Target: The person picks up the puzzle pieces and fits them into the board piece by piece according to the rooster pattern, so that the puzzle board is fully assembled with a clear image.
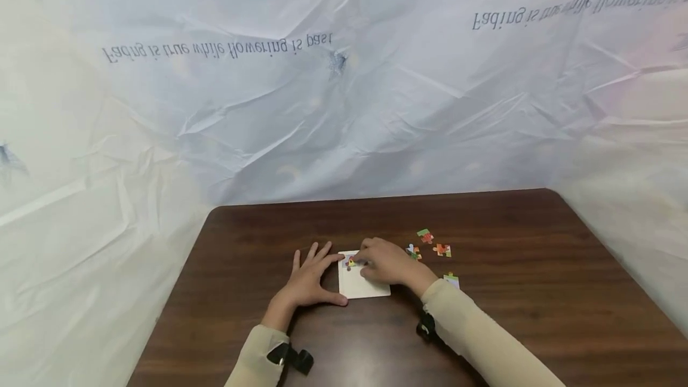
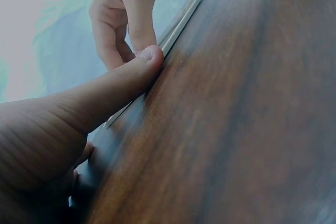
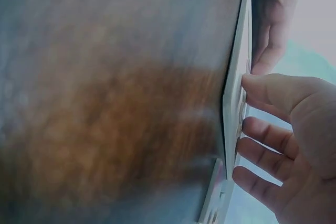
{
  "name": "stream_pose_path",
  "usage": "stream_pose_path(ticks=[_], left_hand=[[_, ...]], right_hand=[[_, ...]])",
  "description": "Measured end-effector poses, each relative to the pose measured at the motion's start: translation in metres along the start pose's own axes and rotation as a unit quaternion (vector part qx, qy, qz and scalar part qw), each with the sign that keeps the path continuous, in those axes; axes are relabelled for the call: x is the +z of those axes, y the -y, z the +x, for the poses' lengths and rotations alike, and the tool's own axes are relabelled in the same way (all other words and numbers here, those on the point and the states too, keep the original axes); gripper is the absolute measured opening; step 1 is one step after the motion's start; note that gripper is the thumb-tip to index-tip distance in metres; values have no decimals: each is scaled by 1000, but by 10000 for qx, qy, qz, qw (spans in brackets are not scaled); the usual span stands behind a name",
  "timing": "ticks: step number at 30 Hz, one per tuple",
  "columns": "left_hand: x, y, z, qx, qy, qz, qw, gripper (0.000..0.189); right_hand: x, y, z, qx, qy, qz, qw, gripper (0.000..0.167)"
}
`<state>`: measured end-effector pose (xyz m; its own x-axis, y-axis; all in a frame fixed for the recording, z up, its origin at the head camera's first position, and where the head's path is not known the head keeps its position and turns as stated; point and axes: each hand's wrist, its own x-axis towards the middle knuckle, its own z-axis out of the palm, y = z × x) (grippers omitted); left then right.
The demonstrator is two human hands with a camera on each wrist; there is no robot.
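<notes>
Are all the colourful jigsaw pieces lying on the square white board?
No, several colourful jigsaw pieces lie on the dark brown wood-grained table, to the right of the square white board.

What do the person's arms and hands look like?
Left hand and right hand: bare, no gloves. Left sleeve and right sleeve: long, plain cream. Black left wrist camera and right wrist camera near the cuffs.

Beneath my left hand (image 1: 307, 282) and right hand (image 1: 388, 261) I see a dark brown, wood-grained table (image 1: 527, 279) with rounded far corners. Beyond both hands I face a wrinkled, pale blue-and-cream sheet (image 1: 322, 112). Dark, flipped lettering (image 1: 215, 48) crosses it ahead of my left hand, near a small bluish printed motif (image 1: 338, 63).
</notes>
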<state>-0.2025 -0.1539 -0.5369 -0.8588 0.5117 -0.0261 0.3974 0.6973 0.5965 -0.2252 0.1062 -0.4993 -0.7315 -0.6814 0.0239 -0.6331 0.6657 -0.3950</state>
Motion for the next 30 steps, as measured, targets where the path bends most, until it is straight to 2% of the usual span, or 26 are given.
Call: stream_pose_path(ticks=[3, 7, 15, 22, 30], left_hand=[[-1, -2, 0, 26, -7, -24, 10000, 101], [0, -3, -4, -105, 151, -15, 9998, 102], [0, -8, -3, -79, 77, -63, 9999, 101], [0, -10, -5, -146, 134, -22, 9998, 102], [2, -10, -7, -127, 24, -20, 9999, 101]], right_hand=[[-1, 1, -3, 47, -8, 49, 10000, 32], [0, 3, -5, -7, 106, 74, 9999, 32], [-1, 6, -11, 120, 68, -27, 9999, 33], [-1, 6, -9, 95, 86, -38, 9999, 31], [-2, 7, -10, 35, 43, 91, 9999, 32]])
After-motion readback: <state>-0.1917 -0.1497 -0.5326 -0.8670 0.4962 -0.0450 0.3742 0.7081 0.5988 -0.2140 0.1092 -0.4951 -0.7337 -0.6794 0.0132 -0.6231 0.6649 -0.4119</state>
